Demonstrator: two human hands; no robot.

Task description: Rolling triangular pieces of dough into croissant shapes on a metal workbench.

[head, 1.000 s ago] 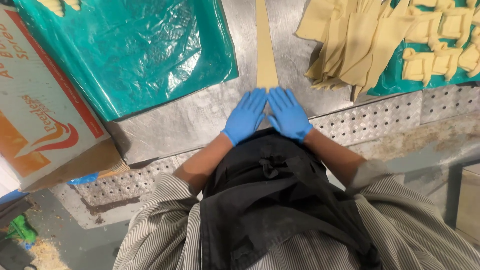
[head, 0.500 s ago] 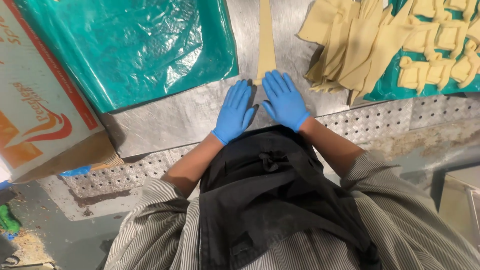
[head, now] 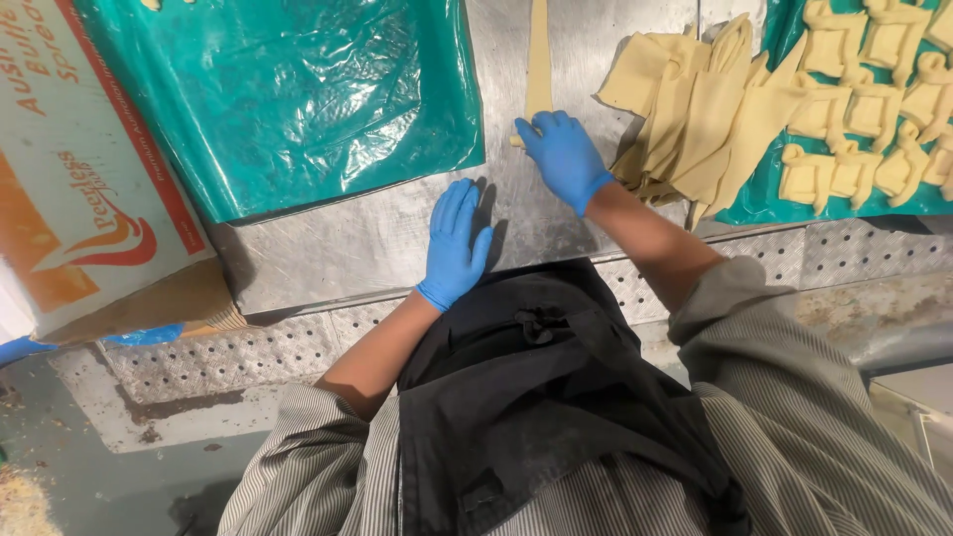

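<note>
On steel bench (head: 357,253): hands, dough strip (head: 538,60)

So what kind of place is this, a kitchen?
Probably a commercial bakery or pastry kitchen. A blue-gloved right hand presses a long pale dough strip on a steel worktable, beside a pile of cut dough sheets and folded pastries on teal plastic.
</note>
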